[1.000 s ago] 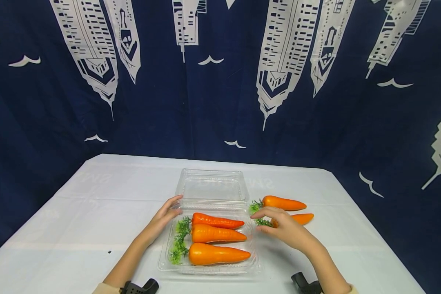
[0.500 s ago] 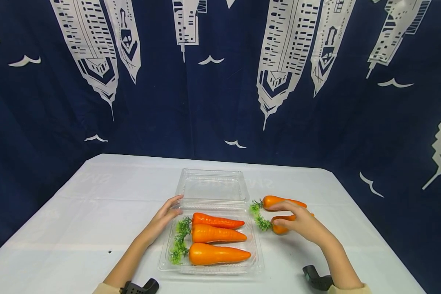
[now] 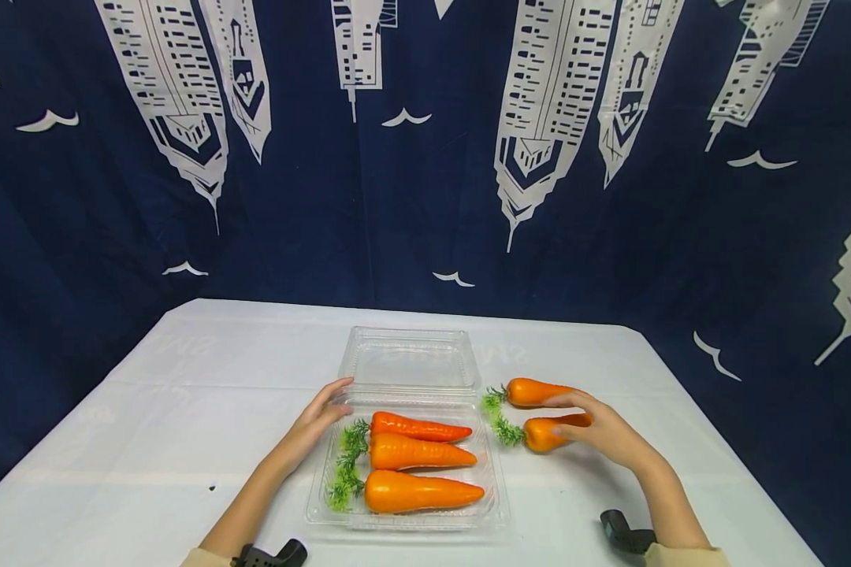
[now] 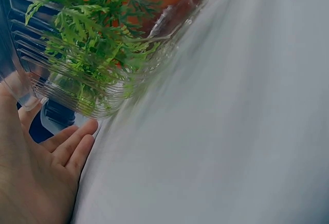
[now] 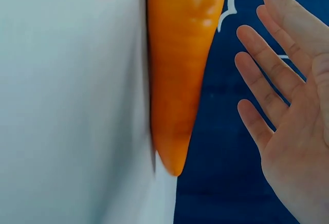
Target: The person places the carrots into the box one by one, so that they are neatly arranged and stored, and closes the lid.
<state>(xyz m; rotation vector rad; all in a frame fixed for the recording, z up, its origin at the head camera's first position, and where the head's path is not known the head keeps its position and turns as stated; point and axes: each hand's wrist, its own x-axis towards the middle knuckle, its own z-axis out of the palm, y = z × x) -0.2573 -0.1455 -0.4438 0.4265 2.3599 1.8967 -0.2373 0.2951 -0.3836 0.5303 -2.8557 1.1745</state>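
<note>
A clear plastic clamshell container [image 3: 496,480] lies open in front of me, its lid [image 3: 407,358] folded back. Inside are three carrots, tips pointing right: a reddish one [image 3: 420,427], an orange one [image 3: 420,451] and a thicker one [image 3: 422,492] nearest me. My left hand [image 3: 310,428] touches the container's left side near the hinge, fingers extended. Right of the container, my right hand [image 3: 604,433] hovers with parted fingers over two loose carrots, the far one [image 3: 532,391] and the near one [image 3: 541,435]. A carrot [image 5: 180,75] is beside that hand in the right wrist view, ungripped.
A white cloth [image 3: 156,441] covers the table. Behind it hangs a navy curtain [image 3: 411,213] with white building prints. Green leafy tops [image 3: 499,421] of the loose carrots lie close to the container's right wall. A small dark speck [image 3: 212,488] is at the left.
My right hand has moved rightward, from the loose carrots' leafy ends toward their tips, uncovering the near carrot's thick end. My left hand, the container and the carrots have stayed put.
</note>
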